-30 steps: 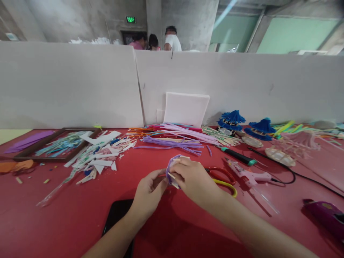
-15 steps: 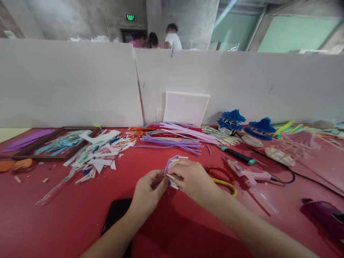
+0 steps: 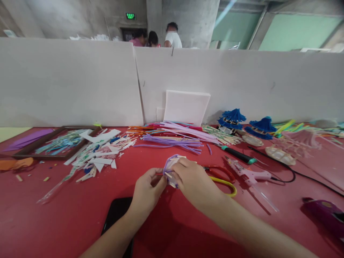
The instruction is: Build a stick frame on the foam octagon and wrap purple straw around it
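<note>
Between my hands, above the red table (image 3: 161,229), is a small craft piece (image 3: 168,165) with a purple pipe-cleaner edge and pale wooden sticks. My left hand (image 3: 149,186) pinches its left edge between thumb and fingers. My right hand (image 3: 192,179) is closed over its right side, fingers bent around a short stick, and hides much of the piece. Just beyond lie purple pipe cleaners (image 3: 172,142). Scissors (image 3: 223,182) with one red and one yellow handle lie right behind my right hand.
A pink glue gun (image 3: 252,175) and a black-and-green tool (image 3: 238,154) with a cord lie right. A phone (image 3: 116,213) is under my left forearm. Paper scraps (image 3: 103,150) and a brown frame (image 3: 18,154) are left. Blue roof-shaped models (image 3: 232,118) stand by the white partition (image 3: 70,79).
My right-hand fingers have shifted slightly on the craft piece, and more of its pale inside shows. The left hand keeps its pinch, nearly in place.
</note>
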`<state>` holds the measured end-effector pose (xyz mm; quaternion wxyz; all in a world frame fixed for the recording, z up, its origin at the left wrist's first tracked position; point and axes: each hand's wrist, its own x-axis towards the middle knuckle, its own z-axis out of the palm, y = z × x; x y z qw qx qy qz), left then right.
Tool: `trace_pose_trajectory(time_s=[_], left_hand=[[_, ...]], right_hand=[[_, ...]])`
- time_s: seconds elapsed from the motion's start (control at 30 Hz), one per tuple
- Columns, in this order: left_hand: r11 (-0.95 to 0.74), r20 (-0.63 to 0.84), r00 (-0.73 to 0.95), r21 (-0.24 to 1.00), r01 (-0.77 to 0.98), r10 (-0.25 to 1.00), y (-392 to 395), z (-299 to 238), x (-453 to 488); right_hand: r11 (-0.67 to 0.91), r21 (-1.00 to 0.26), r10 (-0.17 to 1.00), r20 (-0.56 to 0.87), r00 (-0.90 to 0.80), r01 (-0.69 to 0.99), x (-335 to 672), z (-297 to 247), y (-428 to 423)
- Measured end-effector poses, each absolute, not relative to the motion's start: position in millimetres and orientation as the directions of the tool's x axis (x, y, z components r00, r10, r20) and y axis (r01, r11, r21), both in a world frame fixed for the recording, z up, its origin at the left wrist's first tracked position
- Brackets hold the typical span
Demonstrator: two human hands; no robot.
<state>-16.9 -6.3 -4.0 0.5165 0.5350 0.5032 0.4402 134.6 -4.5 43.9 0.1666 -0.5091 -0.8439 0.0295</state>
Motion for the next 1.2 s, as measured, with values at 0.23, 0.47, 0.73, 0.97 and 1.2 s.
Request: trace_pose_trajectory(time_s=[0.23,0.47,0.73,0.97,1.2], left_hand=[[0.056,-0.055,0.146,0.998,-0.002,0.988,-8.4,-1.7,-13.6],[0.188,-0.164,0.147,0.968,-0.164,0.975,-7.9,0.5,-12.8],[0.328,-0.315,0.1,0.931,-0.16,0.944,-6.2,-2.4,-12.1],[0.251,-0.268,-0.12,0.958,-0.139,0.956,0.9,-4.8,-16.3],[0.143,-0.191,-0.194,0.962,-0.234,0.962,4.2,-4.6,-19.0]], right_hand=[[0.386,-0.283,0.917,0.219,-0.333,0.878,132.7,52.9,-5.4],[0.392,-0.4,0.913,0.278,-0.297,0.829,136.0,46.5,-0.7],[0.433,-0.561,0.899,0.216,-0.381,0.705,143.5,28.5,13.0],[0.408,-0.626,0.906,0.189,-0.379,0.665,143.3,21.6,17.5],[0.404,-0.644,0.908,0.196,-0.371,0.649,145.0,19.5,20.1]])
